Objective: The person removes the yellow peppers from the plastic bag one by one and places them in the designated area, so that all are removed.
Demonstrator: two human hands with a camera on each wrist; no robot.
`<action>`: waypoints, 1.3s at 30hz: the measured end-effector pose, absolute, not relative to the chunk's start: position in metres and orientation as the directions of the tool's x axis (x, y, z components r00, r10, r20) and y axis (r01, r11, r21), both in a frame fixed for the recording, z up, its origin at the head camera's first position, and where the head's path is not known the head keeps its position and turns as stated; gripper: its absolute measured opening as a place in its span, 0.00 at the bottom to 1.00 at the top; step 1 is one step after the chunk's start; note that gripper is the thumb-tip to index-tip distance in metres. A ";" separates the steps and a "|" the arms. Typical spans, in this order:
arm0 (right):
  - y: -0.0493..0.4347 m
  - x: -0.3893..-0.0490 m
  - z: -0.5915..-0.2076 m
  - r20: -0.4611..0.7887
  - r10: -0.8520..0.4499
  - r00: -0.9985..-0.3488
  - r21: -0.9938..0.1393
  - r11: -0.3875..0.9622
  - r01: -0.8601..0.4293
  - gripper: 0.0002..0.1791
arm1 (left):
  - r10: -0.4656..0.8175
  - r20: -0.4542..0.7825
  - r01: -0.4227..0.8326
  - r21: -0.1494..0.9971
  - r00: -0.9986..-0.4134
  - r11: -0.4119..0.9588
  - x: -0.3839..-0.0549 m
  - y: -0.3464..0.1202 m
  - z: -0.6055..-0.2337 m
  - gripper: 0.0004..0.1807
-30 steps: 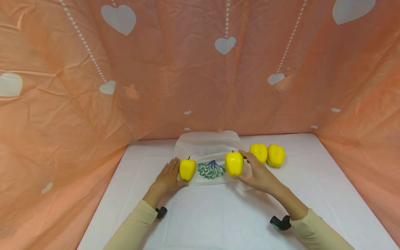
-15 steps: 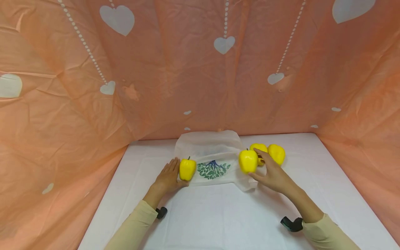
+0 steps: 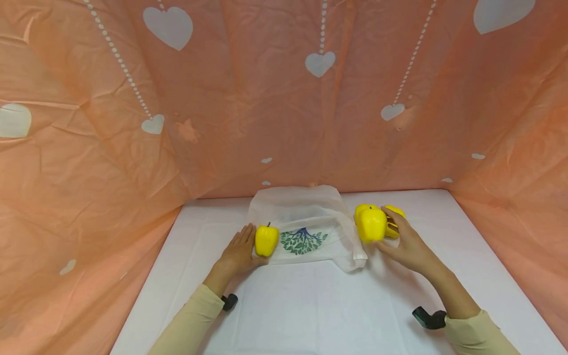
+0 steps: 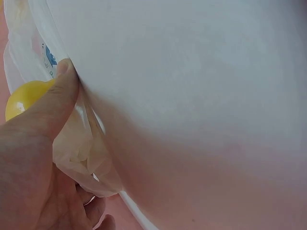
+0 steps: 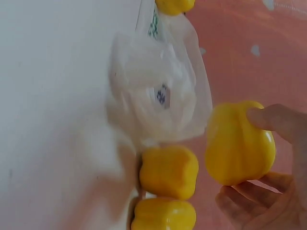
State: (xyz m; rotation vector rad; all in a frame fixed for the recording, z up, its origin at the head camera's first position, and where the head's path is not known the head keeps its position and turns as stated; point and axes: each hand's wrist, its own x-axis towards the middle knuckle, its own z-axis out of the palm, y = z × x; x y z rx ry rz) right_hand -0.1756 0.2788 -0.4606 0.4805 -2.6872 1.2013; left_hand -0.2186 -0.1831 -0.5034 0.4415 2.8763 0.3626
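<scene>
In the head view, my right hand (image 3: pixel 410 246) holds a yellow bell pepper (image 3: pixel 372 225) between thumb and fingers. The right wrist view has this held pepper (image 5: pixel 240 143) apart from the two peppers beside it. Those are a left one (image 3: pixel 365 207) and a right one (image 3: pixel 392 228), both partly covered in the head view. My left hand (image 3: pixel 237 252) rests at the left end of a thin white bag (image 3: pixel 297 199) with a tree print, its fingers extended. Its thumb (image 4: pixel 64 72) lies along the bag's edge. Right beside that hand, another yellow bell pepper (image 3: pixel 266 240) sits on the bag.
A white cloth (image 3: pixel 284 305) covers the table. Orange sheets with white hearts (image 3: pixel 284 113) hang behind it and along both sides. The bag's crumpled right end (image 3: pixel 355 256) lies just left of the right-hand peppers.
My right hand has carried its pepper rightward, from over the bag's print to in front of the two peppers. The bag's right end now shows uncovered. My left hand has stayed put.
</scene>
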 end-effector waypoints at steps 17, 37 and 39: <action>0.328 -0.178 -0.454 0.325 -0.222 -0.919 -0.660 0.643 -0.388 0.54 | 0.318 -0.171 0.265 0.274 -0.932 0.924 -0.219 -0.184 -0.505 0.61; 0.373 -0.185 -0.456 0.274 -0.174 -0.946 -0.676 0.665 -0.318 0.54 | 0.308 -0.183 0.254 0.269 -0.934 0.929 -0.218 -0.183 -0.505 0.61; 0.377 -0.186 -0.457 0.276 -0.167 -0.947 -0.676 0.666 -0.314 0.54 | 0.306 -0.188 0.251 0.267 -0.934 0.931 -0.218 -0.183 -0.506 0.61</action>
